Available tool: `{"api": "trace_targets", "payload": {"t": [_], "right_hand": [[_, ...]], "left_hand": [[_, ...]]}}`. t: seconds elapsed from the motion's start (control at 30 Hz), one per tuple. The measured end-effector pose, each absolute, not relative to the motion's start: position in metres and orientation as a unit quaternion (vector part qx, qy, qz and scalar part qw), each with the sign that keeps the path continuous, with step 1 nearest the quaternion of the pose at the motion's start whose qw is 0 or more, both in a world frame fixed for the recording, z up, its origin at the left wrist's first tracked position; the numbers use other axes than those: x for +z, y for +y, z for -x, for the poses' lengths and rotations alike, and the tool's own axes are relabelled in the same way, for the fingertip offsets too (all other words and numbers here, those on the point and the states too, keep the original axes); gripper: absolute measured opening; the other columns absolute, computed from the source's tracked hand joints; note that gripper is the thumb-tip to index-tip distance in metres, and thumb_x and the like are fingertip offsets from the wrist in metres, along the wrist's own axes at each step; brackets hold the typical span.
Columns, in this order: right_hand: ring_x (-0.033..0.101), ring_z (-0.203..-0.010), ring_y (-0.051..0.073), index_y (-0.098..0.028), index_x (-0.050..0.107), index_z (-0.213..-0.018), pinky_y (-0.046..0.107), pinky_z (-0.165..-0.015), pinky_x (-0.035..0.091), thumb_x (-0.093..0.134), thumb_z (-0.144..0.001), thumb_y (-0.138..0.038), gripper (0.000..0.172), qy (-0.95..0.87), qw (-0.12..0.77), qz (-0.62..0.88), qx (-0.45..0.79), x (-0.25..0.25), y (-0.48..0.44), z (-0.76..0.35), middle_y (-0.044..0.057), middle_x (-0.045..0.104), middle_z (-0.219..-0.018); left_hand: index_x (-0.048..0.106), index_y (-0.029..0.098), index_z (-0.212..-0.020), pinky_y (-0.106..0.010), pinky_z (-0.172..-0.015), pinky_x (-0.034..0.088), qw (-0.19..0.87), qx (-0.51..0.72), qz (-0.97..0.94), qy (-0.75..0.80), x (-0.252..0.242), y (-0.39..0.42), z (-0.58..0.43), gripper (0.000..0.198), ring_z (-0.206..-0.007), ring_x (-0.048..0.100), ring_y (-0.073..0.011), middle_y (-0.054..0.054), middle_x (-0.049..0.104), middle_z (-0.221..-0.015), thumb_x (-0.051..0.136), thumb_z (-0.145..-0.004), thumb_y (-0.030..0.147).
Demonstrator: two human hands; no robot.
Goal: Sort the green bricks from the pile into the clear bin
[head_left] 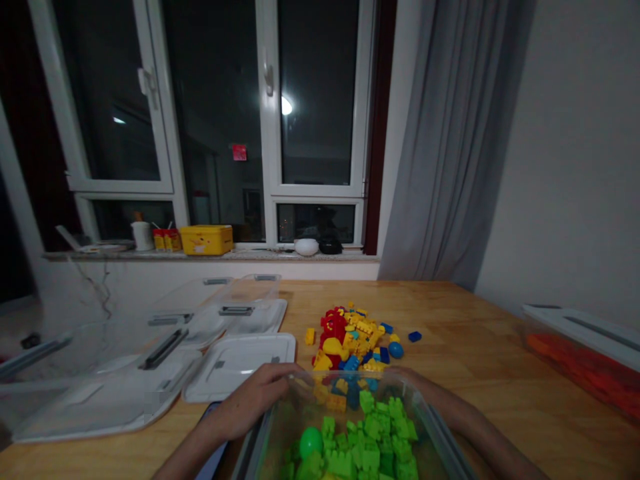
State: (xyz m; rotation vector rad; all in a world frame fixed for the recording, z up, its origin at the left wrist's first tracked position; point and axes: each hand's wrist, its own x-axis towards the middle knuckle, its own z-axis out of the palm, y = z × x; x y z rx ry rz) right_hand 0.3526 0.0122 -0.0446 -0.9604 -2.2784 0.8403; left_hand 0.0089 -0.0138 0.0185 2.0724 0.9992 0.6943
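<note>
Gripping the far rim of a clear plastic bin (425, 417), the left hand (255, 397) is curling over its corner while the right hand (417, 381) is showing only through the wall, its grasp unclear. Green building blocks (367, 443) are filling the bin at the tabletop's (475, 347) near edge, mixed bricks (353, 337) piling beyond.

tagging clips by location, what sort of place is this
Probably a room in a home at night: a wooden table by a dark window with a grey curtain, toy bricks heaped on it, household oddments on the sill.
</note>
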Motion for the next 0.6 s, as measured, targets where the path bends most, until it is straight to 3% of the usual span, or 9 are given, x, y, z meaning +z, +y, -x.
{"api": "trace_targets", "payload": {"t": [0.1,0.23,0.33,0.5,0.6], "right_hand": [[0.067,-0.091,0.025,-0.022,0.075,-0.094,0.036,-0.086,0.055,0.065,-0.083,-0.039,0.023,-0.836,0.252,0.375,0.311,-0.053,0.015,-0.353,0.005,0.075,-0.099],[0.065,-0.099,0.027,-0.02,0.075,-0.098,0.04,-0.094,0.052,0.064,-0.083,-0.043,0.03,-0.827,0.259,0.379,0.324,-0.06,0.018,-0.358,0.006,0.074,-0.106],[0.065,-0.101,0.027,-0.02,0.074,-0.103,0.041,-0.095,0.052,0.064,-0.082,-0.043,0.033,-0.823,0.263,0.388,0.322,-0.061,0.017,-0.359,0.008,0.073,-0.112],[0.065,-0.093,0.026,-0.021,0.075,-0.093,0.039,-0.09,0.052,0.064,-0.081,-0.043,0.027,-0.827,0.252,0.388,0.319,-0.055,0.014,-0.353,0.006,0.075,-0.102],[0.065,-0.093,0.027,-0.022,0.075,-0.097,0.041,-0.091,0.052,0.062,-0.083,-0.046,0.031,-0.821,0.263,0.387,0.328,-0.052,0.013,-0.35,0.005,0.076,-0.1]], "left_hand": [[0.077,0.024,-0.105,-0.03,-0.101,0.043,0.362,0.26,-0.802,0.398,0.013,-0.011,-0.006,0.036,-0.111,0.062,-0.0226,-0.001,0.076,-0.113,0.043,-0.093,0.031],[0.074,0.023,-0.114,-0.032,-0.104,0.042,0.339,0.267,-0.799,0.419,0.011,-0.009,-0.004,0.038,-0.115,0.06,-0.0234,-0.002,0.074,-0.121,0.045,-0.091,0.029],[0.076,0.023,-0.11,-0.03,-0.101,0.044,0.361,0.263,-0.804,0.393,0.013,-0.01,-0.006,0.037,-0.111,0.062,-0.0223,-0.002,0.076,-0.117,0.045,-0.09,0.027],[0.076,0.023,-0.109,-0.029,-0.102,0.044,0.359,0.271,-0.8,0.397,0.018,-0.012,-0.008,0.037,-0.111,0.063,-0.0219,-0.001,0.076,-0.116,0.045,-0.089,0.025],[0.077,0.023,-0.105,-0.029,-0.1,0.045,0.361,0.27,-0.802,0.393,0.02,-0.014,-0.009,0.036,-0.109,0.064,-0.0219,0.0,0.077,-0.111,0.045,-0.09,0.026]]}}
